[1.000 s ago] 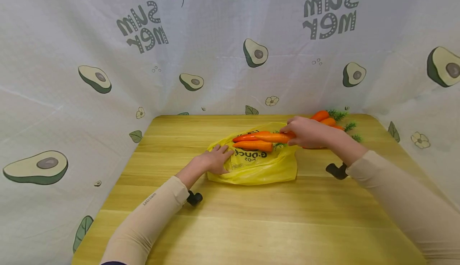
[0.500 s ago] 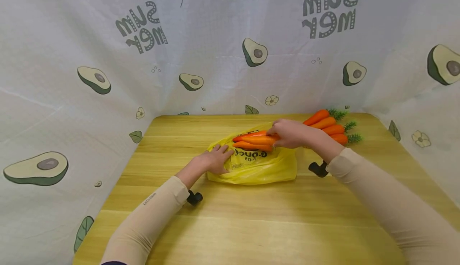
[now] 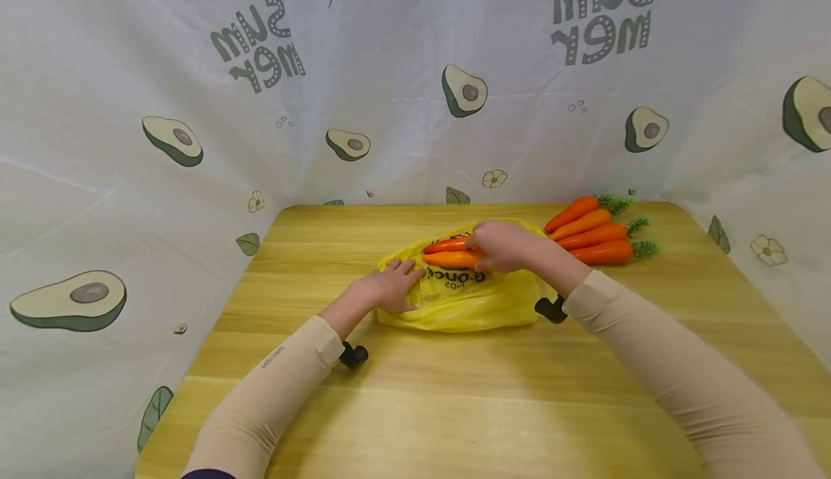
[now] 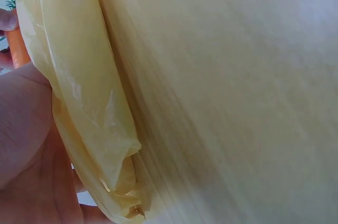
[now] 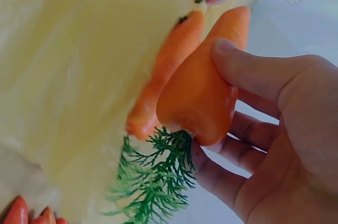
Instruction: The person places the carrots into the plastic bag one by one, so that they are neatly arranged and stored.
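Note:
A yellow plastic bag (image 3: 500, 309) with dark lettering lies on the wooden table (image 3: 454, 407). My left hand (image 3: 392, 288) rests with spread fingers on the bag's left end; in the left wrist view, the bag's film (image 4: 87, 76) passes by the palm. My right hand (image 3: 505, 247) is over the bag's mouth and pinches an orange carrot (image 5: 203, 81) between thumb and fingers. Its green leafy top (image 5: 158, 176) hangs below the hand. Beside it in the bag lies another carrot (image 5: 171, 63). The bag's film and my hand partly hide both in the head view.
Several carrots with green tops, among them the front carrot (image 3: 604, 252), lie fanned out at the back right of the table. A white curtain (image 3: 402, 82) printed with avocados hangs behind the table and along its sides.
My right hand has moved left with the carrot and lowered it among the carrots in the bag. More of the carrots at the back right now shows. My left hand has stayed put.

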A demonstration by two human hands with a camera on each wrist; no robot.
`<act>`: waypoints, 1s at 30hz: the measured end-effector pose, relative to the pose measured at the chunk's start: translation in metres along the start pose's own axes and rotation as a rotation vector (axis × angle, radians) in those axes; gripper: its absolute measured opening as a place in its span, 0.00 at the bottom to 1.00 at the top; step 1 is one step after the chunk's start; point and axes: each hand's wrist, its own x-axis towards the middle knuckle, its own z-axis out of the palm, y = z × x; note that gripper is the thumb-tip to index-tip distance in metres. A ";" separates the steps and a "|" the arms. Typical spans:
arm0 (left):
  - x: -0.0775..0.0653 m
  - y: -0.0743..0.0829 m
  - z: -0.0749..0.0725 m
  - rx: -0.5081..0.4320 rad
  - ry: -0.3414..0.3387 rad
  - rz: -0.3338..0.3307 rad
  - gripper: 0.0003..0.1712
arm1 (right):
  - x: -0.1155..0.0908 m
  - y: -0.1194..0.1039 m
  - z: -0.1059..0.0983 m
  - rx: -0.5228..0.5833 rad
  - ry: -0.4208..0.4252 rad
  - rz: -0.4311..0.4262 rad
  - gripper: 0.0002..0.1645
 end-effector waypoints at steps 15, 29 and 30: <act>0.002 -0.001 0.001 0.011 -0.009 -0.011 0.46 | 0.008 -0.008 0.026 -0.034 0.034 0.020 0.13; 0.002 -0.001 0.000 0.021 -0.018 -0.013 0.47 | 0.006 -0.006 0.042 -0.152 0.156 -0.081 0.23; 0.002 -0.001 0.000 0.019 -0.020 -0.012 0.47 | 0.005 -0.006 0.043 -0.155 0.158 -0.079 0.23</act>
